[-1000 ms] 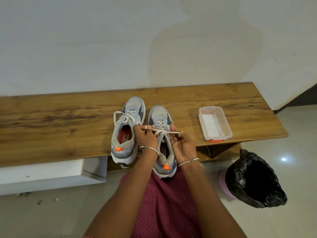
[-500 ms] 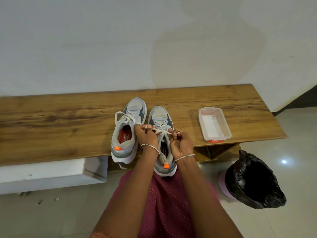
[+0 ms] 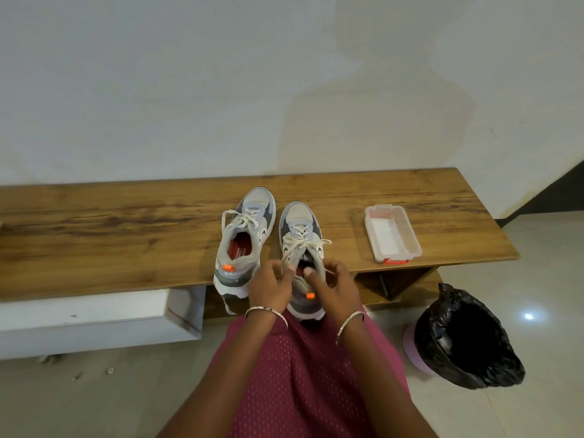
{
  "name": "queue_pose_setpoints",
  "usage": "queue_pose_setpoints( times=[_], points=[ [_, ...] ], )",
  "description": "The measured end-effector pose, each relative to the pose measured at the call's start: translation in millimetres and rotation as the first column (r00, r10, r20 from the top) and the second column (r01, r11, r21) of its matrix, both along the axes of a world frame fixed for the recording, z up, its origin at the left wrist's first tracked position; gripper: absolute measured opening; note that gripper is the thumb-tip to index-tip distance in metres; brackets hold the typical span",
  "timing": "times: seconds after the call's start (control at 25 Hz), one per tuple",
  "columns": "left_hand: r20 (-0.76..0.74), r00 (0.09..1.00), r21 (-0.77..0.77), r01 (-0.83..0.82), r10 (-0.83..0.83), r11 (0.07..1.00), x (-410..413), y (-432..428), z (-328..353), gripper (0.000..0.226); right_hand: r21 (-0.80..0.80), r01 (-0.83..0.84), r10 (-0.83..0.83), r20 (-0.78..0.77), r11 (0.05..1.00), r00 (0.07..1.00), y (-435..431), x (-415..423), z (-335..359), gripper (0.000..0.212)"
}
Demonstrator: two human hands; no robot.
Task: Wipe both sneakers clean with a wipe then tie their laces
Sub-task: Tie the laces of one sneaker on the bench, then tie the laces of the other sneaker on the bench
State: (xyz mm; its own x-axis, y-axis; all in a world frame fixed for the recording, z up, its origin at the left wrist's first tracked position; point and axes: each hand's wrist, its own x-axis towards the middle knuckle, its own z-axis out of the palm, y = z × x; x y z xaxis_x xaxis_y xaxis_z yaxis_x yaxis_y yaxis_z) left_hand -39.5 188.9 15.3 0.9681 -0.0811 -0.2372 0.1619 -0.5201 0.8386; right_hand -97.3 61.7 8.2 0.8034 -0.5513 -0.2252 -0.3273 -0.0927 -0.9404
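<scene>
While standing side by side on the wooden bench (image 3: 126, 235), toes toward the wall (image 3: 189, 90), heels overhanging the front edge: left sneaker (image 3: 257, 200) and right sneaker (image 3: 298, 216), close together, gap visible between the toes. Left sneaker: lacing (image 3: 245, 220) gathered in a knot over the tongue, loop out to the left; red insole exposed; orange tab at the heel. Right sneaker: white laces (image 3: 304, 245) knotted over the tongue, ends spread to both sides. Left hand (image 3: 270, 289): placed at the left side of the right sneaker's collar, fingers curled, pinching a strand of the laces leading down from the knot. Right hand (image 3: 336, 287): placed at the opposite side of the same collar, fingers curled; hold on any strand not determinable from this view. Bangles (image 3: 267, 311) on both wrists. Right of the sneakers, well apart, on the same bench: clear plastic box (image 3: 412, 241) with red latch on the near end, white contents (image 3: 387, 237) inside. On the tiled floor (image 3: 537, 279) past the bench's right end: pink bin (image 3: 410, 346) lined with a black bag (image 3: 499, 368). Bottom of view: maroon garment (image 3: 300, 390).
</scene>
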Motion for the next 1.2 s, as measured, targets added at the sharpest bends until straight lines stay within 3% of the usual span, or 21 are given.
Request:
queue_pose_setpoints(
  times=[0.08,0.16,0.44,0.76,0.84,0.92,1.0,1.04,1.12,1.2],
  points=[
    [-0.076,0.997,-0.051,0.002,-0.005,0.999,-3,-3,-2,0.03,-0.044,-0.035,0.037,0.033,0.998,0.999,13,-5,-2,0.035],
    [-0.058,0.998,-0.066,0.005,-0.009,0.998,-1,-8,-3,0.032,-0.025,0.007,-0.006,0.046,1.0,0.999,15,0,4,0.032],
    [-0.05,0.997,-0.129,0.051,-0.058,0.99,24,-69,-3,0.039,-0.104,0.042,-0.05,-0.078,0.994,0.996,-44,40,18,0.034],
    [-0.049,0.978,-0.065,0.199,-0.203,0.978,62,-102,4,0.042,-0.299,0.028,-0.085,-0.177,0.954,0.98,-87,81,13,0.029],
    [-0.086,0.952,-0.053,0.291,-0.295,0.955,65,-86,11,0.037,-0.423,0.018,-0.11,-0.195,0.906,0.975,-87,84,10,0.027],
    [-0.045,0.946,-0.035,0.32,-0.321,0.947,67,-61,20,0.026,-0.656,0.039,-0.144,-0.107,0.754,0.984,-80,83,12,0.021],
    [0.077,0.965,-0.052,0.257,-0.252,0.965,70,-27,30,0.018,-0.79,0.079,-0.079,0.039,0.608,0.996,-64,82,21,0.015],
    [0.134,0.972,-0.089,0.204,-0.191,0.975,71,-10,34,0.016,-0.801,0.08,-0.023,0.083,0.593,0.996,-52,81,23,0.013],
    [0.247,0.969,-0.094,0.045,-0.02,0.995,74,22,40,0.014,-0.726,0.014,0.087,0.101,0.688,0.991,-23,81,25,0.012],
    [0.32,0.936,0.054,-0.17,0.144,0.984,80,49,41,0.014,-0.58,-0.092,0.182,0.098,0.809,0.978,7,83,19,0.012]
  ],
)
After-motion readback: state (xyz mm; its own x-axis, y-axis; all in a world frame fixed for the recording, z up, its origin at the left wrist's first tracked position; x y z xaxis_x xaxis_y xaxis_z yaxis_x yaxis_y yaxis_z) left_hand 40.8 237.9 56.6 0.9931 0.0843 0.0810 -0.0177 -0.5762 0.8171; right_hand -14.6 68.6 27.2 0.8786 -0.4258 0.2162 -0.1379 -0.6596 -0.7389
